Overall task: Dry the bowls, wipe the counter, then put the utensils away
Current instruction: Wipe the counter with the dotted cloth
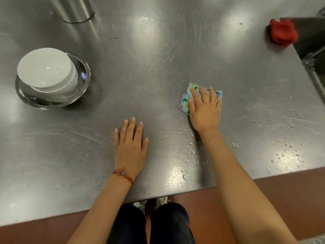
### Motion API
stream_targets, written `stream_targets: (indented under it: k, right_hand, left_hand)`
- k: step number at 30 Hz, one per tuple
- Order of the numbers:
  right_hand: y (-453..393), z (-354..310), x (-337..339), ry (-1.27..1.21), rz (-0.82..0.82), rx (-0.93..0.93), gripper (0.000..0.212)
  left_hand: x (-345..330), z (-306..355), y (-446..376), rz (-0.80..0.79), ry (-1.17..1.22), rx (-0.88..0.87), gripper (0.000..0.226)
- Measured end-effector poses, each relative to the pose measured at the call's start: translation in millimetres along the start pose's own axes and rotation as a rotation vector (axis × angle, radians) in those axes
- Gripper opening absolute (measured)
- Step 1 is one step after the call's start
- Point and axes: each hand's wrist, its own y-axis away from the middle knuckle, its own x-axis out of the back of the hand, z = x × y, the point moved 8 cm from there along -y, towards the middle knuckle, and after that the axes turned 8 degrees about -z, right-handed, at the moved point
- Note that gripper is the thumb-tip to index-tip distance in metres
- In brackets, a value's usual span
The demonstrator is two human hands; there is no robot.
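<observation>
My right hand (204, 110) presses flat on a folded light-blue cloth with coloured dots (186, 95), right of the middle of the steel counter (140, 67). My left hand (131, 143) lies flat on the bare steel near the front edge, fingers apart, holding nothing; a red bead bracelet is on its wrist. White bowls (45, 69) are stacked inside a shallow steel bowl (82, 81) at the left. Water drops (188, 152) dot the counter near the front edge, between and to the right of my arms.
A steel cylinder (73, 9) stands at the back left. A red cloth (281, 32) lies at the back right, beside a sink (311, 41) that cuts into the counter's right side. The counter's front edge runs above a brown floor.
</observation>
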Motion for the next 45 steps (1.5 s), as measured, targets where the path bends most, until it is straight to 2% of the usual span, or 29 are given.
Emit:
stream_targets:
  k: [1,4,7,9,13,15,18,21,23,26,28,32,35,37,41,43,45]
  right_hand:
    - [12,-12,-4,-0.004,-0.003,0.017,0.041]
    - [67,-58,-24,0.030,-0.020,0.226,0.040]
    - [87,-56,-27,0.058,-0.098,0.344,0.040]
    - [75,-24,-16,0.049,-0.086,0.260,0.040]
    - [68,33,8,0.029,0.015,-0.099,0.041]
    - [90,11,-1,0.008,0.020,-0.083,0.040]
    - [147,-42,-23,0.015,-0.009,0.118,0.039]
    - [166,-44,-29,0.030,-0.085,0.215,0.041]
    - [157,-20,-22,0.048,-0.080,0.158,0.040]
    - [149,21,-7,0.002,-0.008,-0.107,0.039]
    - [159,14,-9,-0.016,0.031,-0.192,0.040]
    - [196,-48,-29,0.032,0.000,0.027,0.039]
    - [201,-42,-31,0.050,-0.065,0.147,0.040]
    - [192,-5,-22,0.027,-0.056,0.062,0.040]
    - [178,76,5,-0.033,0.071,-0.337,0.040]
    - [181,71,4,-0.025,0.099,-0.358,0.040]
    - [189,55,-1,-0.020,0.093,-0.275,0.042]
  left_hand:
    - [-2,4,2,-0.018,0.008,-0.024,0.043]
    - [-10,9,9,-0.061,-0.001,-0.075,0.044]
    - [-11,8,12,-0.060,-0.041,-0.112,0.044]
    - [-10,7,13,-0.067,-0.049,-0.123,0.050]
    - [-11,7,14,-0.047,-0.042,-0.146,0.044]
    - [-11,8,14,-0.020,-0.044,-0.161,0.043]
    - [-12,8,14,-0.017,-0.042,-0.168,0.044]
    - [-14,7,13,-0.039,-0.030,-0.168,0.045]
    - [-15,5,14,-0.048,-0.021,-0.163,0.046]
    - [-16,4,14,-0.055,-0.019,-0.159,0.047]
    - [-16,4,14,-0.067,-0.013,-0.160,0.047]
    - [-16,5,14,-0.082,-0.017,-0.167,0.047]
    - [-15,8,14,-0.076,-0.011,-0.168,0.048]
    - [-15,13,14,-0.074,-0.010,-0.186,0.049]
    - [-20,42,18,-0.106,0.003,-0.272,0.048]
    - [-25,63,21,-0.129,0.018,-0.310,0.046]
    - [-31,83,24,-0.148,0.020,-0.358,0.045]
